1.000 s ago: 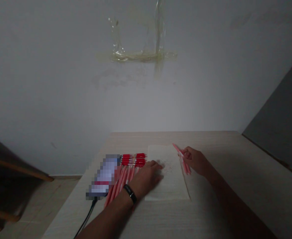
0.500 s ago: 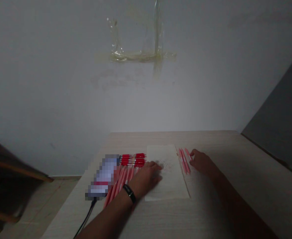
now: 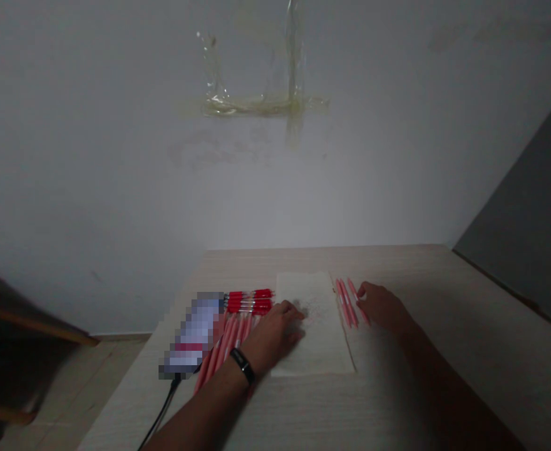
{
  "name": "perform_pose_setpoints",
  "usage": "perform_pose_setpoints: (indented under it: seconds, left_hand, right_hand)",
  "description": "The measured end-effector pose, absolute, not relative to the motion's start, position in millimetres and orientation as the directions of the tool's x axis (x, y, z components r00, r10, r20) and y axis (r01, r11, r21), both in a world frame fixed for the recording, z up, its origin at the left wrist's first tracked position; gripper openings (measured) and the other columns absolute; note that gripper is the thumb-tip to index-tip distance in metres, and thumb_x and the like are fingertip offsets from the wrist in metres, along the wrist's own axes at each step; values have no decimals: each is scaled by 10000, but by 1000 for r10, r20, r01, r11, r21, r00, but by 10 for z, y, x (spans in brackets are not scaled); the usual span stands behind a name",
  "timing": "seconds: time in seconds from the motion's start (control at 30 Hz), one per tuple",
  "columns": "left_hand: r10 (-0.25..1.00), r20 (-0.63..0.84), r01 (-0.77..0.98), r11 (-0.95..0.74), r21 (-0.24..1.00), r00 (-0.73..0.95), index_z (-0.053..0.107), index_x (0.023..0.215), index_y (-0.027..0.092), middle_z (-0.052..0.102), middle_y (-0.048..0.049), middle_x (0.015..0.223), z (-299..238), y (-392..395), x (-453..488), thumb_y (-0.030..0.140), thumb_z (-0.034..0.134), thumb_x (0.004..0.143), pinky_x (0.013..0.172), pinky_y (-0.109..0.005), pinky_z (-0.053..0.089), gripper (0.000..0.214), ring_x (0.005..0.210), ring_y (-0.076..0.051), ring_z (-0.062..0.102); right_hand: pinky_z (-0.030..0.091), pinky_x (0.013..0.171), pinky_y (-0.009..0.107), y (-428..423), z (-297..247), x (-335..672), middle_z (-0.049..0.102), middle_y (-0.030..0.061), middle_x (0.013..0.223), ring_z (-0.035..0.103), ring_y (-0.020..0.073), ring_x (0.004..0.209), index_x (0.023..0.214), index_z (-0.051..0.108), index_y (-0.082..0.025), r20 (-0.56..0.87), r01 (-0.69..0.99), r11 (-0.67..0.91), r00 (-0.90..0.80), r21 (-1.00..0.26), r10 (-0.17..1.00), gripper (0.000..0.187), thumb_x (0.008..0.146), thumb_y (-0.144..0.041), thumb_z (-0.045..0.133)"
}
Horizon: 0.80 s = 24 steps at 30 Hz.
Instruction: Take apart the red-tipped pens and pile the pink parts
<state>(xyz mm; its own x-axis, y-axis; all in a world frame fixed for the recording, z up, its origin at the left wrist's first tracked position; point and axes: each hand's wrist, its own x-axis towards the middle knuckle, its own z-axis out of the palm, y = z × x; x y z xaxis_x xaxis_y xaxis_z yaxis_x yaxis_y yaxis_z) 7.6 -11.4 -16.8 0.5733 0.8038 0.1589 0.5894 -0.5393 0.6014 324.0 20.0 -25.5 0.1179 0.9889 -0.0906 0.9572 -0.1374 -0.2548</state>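
So nearest me is the bare wood of the table point(image 3: 345, 413), then my left forearm next to the bunch of pink pens point(image 3: 216, 357). My left hand point(image 3: 282, 318) lies on the blank-looking sheet point(image 3: 313, 354), fingers loose and not gripping anything I can see. I'd leave it there with light weight so the paper doesn't slide.

Right of the sheet lie two pink pens side by side point(image 3: 347, 304), and just right of those is the third pen point(image 3: 352, 287), flat on the table. My right hand point(image 3: 369, 304) is curled at it, fingertips on the barrel, though I can't tell if they're pinching or just nudging. Its long axis runs away from me, far end leaning left, near end fanning out slightly from the pair. No idea which end writes. I'd guide it mid-barrel and swing the near end left until they're parallel.
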Motion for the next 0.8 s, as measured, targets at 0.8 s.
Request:
perform_pose_setpoints:
  seconds: [0.8]
  left_hand:
    - [808, 130, 605, -527, 597, 575, 647, 1173, 265, 589, -83, 1225, -142, -131, 88, 283, 629, 875, 974, -403, 483, 299, 1099, -243, 575]
  right_hand:
    - [365, 649, 291, 83, -117, 3044, 707, 110, 913, 678, 241, 850, 1042, 584, -177, -79, 957, -121, 103, -265, 991, 241, 912, -373, 536]
